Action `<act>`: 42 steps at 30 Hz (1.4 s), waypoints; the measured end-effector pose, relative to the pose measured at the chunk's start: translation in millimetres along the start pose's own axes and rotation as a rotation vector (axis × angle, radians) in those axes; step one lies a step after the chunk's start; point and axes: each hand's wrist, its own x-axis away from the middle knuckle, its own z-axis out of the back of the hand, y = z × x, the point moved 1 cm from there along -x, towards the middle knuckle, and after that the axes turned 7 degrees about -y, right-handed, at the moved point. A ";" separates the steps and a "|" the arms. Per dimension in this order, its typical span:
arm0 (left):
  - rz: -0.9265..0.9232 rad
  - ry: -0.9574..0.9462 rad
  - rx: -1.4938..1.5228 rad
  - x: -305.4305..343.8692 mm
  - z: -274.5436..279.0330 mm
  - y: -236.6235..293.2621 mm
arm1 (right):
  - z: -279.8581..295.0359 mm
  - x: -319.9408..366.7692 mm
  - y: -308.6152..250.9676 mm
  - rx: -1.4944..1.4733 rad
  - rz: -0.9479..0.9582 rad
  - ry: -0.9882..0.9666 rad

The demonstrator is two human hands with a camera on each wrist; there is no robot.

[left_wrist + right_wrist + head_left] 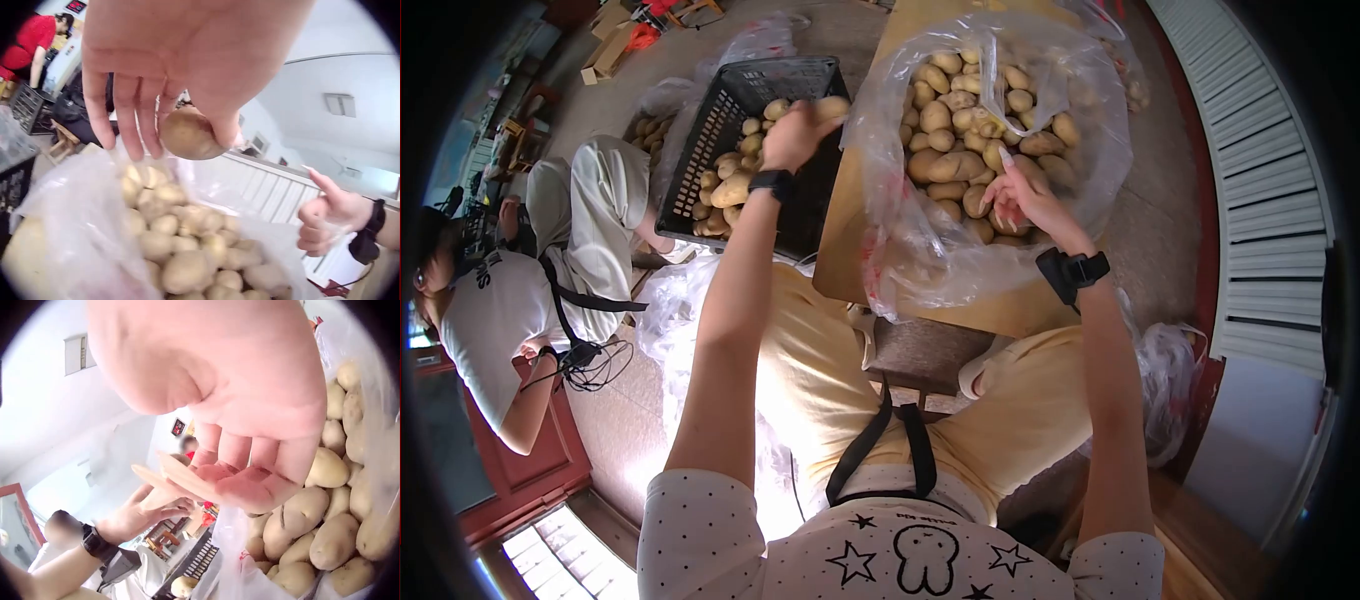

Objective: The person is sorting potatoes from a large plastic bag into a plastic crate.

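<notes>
the left hand (795,140) has a potato (832,107) in its grip, thumb on one side and fingers on the other. the potato is up by the edge of the black basket (815,195), which has more potatoes in it. the right hand (1027,198) is above the clear bag (940,268) of potatoes. its grip is loose, with some fingers bent. the bag sits on the worktop (836,250).

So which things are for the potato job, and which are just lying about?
Probably for the job:
left hand, pinching a potato
right hand
more potatoes
clear bag
black crate
wooden table

Probably just lying about:
cardboard box
red thing near it
crumpled plastic on the right
</notes>
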 end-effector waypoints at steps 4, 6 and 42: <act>0.415 0.104 0.090 4.3 -17.1 -106.0 | 0.0 -4.1 4.3 0.037 -0.017 -0.011; 0.727 0.140 0.184 9.4 -36.0 -155.9 | -0.1 -4.4 5.5 0.058 -0.005 -0.021; -0.703 0.213 -0.260 32.0 -90.9 141.2 | 4.0 0.8 30.2 0.821 0.081 0.216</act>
